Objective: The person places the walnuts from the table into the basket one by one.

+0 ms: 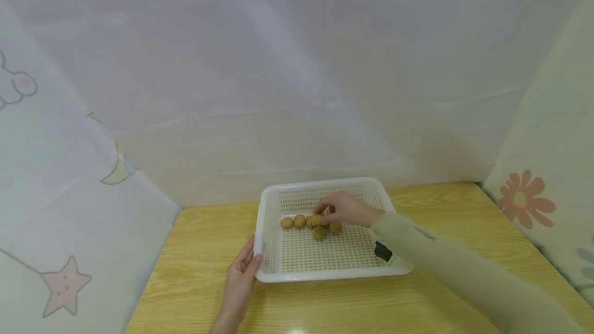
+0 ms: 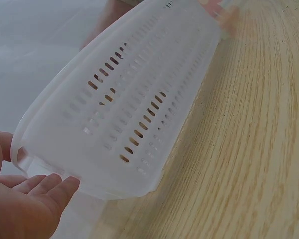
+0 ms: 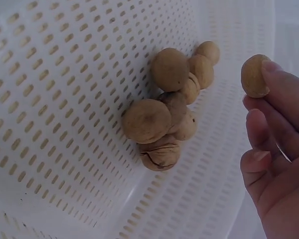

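A white perforated plastic basket (image 1: 334, 259) sits on the wooden table with several brown walnuts (image 3: 147, 121) clustered on its floor. Some shells show dark cracks along the seam. My right hand (image 1: 341, 207) reaches over the basket. Between thumb and fingertips it pinches one walnut (image 3: 254, 75), held apart from the cluster in the right wrist view, with the other fingers loosely bent. My left hand (image 1: 241, 272) holds the basket's rim at the near left corner, its thumb at the rim and its fingers along the outer side.
The wooden tabletop (image 1: 195, 262) extends around the basket. A pale cloth wall (image 1: 297, 92) stands behind, and printed side panels (image 1: 65, 287) stand left and right. A small black device (image 1: 383, 251) shows by the right sleeve (image 1: 445, 256).
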{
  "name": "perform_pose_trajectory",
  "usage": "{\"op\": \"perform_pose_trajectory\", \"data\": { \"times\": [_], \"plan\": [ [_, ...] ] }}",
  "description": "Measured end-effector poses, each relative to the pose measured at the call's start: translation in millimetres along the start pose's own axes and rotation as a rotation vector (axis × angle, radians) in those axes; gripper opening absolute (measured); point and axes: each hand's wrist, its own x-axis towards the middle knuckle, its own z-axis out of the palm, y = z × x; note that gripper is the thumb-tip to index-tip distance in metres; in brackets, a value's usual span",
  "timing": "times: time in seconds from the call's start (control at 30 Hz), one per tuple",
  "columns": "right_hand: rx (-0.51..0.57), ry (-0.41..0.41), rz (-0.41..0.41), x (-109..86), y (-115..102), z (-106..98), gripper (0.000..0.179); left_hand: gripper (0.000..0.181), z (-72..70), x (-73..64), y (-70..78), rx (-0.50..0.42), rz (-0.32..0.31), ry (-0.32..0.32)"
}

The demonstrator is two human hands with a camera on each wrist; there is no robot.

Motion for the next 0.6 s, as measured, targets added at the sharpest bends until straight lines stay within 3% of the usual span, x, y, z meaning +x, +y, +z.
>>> {"op": "perform_pose_trajectory", "data": {
  "times": [0.6],
  "plan": [
    [-0.092,-0.06,-0.07,33.1,25.5,42.9,0.018,0.064,0.2,-0.7,0.2,-0.008,0.0,-0.008]
  ]
}}
